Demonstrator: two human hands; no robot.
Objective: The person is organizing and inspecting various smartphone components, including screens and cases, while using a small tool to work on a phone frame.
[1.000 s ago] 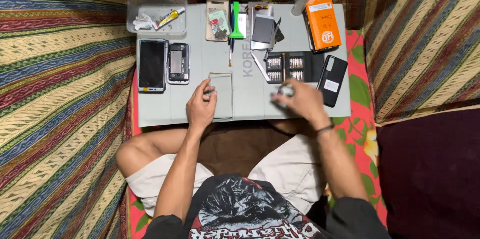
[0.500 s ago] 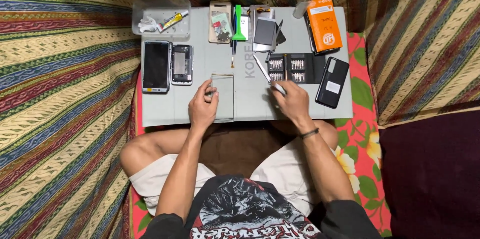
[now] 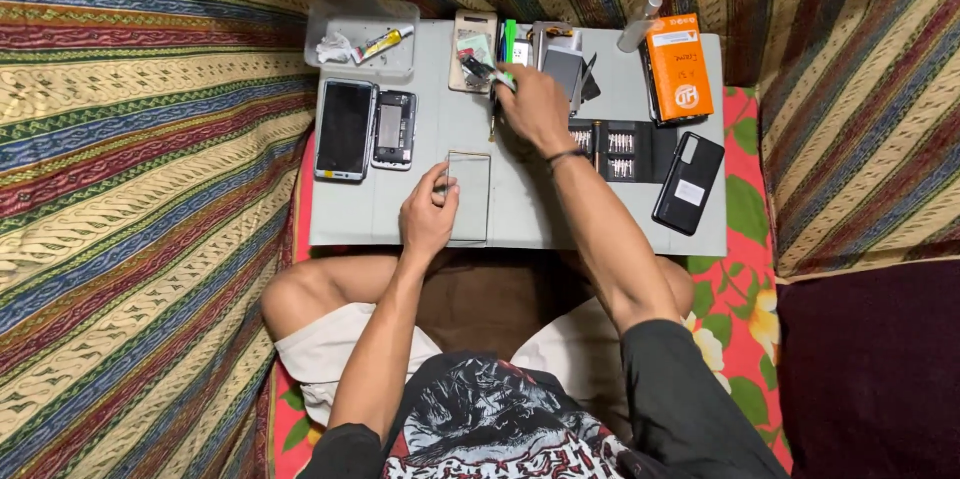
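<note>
A clear glass sheet (image 3: pixel 468 197) lies flat at the lower middle of the grey worktop (image 3: pixel 520 219), and its left edge is pinched in the grip of the left hand (image 3: pixel 428 214). The right hand (image 3: pixel 532 104) is stretched to the upper middle of the frame, its grip closed on a small green-tipped tool (image 3: pixel 503 79). A phone (image 3: pixel 345 129) and a stripped phone frame (image 3: pixel 394 129) are seen at the left, an orange box (image 3: pixel 680 67) and a black phone (image 3: pixel 688 182) at the right.
</note>
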